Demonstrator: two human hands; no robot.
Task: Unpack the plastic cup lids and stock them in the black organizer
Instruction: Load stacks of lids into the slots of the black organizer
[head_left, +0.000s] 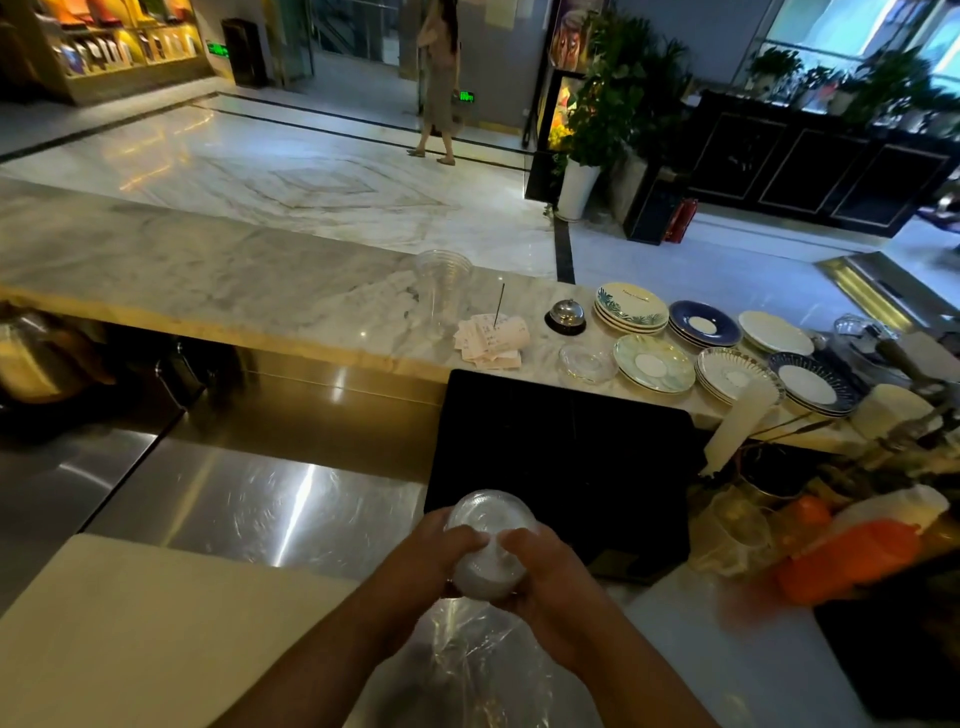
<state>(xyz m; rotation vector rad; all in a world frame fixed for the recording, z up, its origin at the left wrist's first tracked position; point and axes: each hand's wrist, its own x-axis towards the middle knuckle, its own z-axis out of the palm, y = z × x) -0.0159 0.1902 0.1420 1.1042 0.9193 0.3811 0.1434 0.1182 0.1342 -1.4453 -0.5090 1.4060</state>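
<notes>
Left hand (441, 551) and right hand (540, 571) curl together, gripping.

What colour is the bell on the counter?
The bell has a silver dome and black base; head view.

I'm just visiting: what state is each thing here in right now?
Left hand, gripping the lids.
Right hand, gripping the lids.
Lids, stacked, held in the air.
Bag, crumpled, hanging below the lids.
Cups, nested, upright on the counter.
Receipts, stuck on a spike.
Saucers, stacked in piles.
</notes>
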